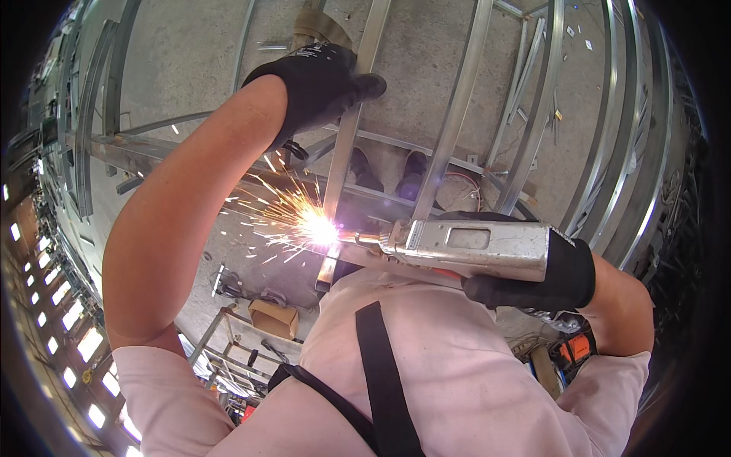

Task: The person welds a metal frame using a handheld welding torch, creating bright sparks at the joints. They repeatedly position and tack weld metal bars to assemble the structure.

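My right hand (567, 270), in a black glove, is wrapped round a silver handheld welding gun (495, 238) with a copper nozzle. Its tip meets a square metal tube (346, 145) in front of my waist. A bright white-pink glow and orange sparks (297, 217) burst leftward from that spot and hide the joint. Farther along the same tube, my left hand (320, 87), gloved in black too, closes over it with the thumb across its top. Beyond this hand, a brown curved band (324, 27) shows partly.
Several parallel metal tubes (464, 91) run away from me on the right, forming a frame. A crossbeam (129, 152) lies at left. My shoes (411, 171) stand on the concrete floor below the frame. A cardboard box (274, 318) and an orange item (575, 348) sit near my sides.
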### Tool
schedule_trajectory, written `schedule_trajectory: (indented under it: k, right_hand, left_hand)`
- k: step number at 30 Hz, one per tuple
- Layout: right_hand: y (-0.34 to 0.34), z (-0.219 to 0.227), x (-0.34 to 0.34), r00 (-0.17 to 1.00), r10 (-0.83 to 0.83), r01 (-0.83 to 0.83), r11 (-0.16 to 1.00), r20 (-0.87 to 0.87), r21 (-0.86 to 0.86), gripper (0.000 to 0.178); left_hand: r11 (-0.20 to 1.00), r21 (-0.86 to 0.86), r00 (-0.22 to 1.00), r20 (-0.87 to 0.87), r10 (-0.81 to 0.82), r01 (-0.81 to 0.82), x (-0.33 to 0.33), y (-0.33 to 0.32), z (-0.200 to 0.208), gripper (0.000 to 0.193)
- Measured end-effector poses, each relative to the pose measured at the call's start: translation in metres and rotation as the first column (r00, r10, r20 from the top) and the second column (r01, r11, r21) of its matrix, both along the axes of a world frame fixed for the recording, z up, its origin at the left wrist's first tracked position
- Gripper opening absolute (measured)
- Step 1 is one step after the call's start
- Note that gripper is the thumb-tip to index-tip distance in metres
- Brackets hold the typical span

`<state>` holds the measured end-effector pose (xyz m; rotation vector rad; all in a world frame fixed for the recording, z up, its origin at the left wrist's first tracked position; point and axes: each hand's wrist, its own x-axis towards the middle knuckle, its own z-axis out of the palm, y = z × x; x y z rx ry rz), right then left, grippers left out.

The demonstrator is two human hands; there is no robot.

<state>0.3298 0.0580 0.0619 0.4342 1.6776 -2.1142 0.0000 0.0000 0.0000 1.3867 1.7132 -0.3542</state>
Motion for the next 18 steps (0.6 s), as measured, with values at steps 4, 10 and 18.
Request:
schedule_trajectory:
  k: [4, 10, 18]
  right_hand:
    - [-0.0032, -0.0025, 0.0045, 0.999, 0.002, -0.001, 1.0, -0.051, 0.019, 0.053]
    - [-0.0002, -0.0052, 0.0042, 0.994, 0.051, -0.044, 0.996, -0.096, 0.077, 0.053]
    - [0.0037, -0.0045, 0.0068, 0.991, 0.089, -0.079, 0.992, -0.1, 0.103, 0.054]
  left_hand:
    - [0.981, 0.015, 0.98, 0.033, 0.195, -0.195, 0.004, -0.0049, 0.0004, 0.062]
    - [0.986, 0.061, 0.987, 0.054, 0.153, -0.157, 0.0018, -0.0051, -0.0006, 0.059]
    - [0.966, 0.043, 0.967, 0.007, 0.253, -0.253, 0.0054, -0.0026, 0.0007, 0.06]
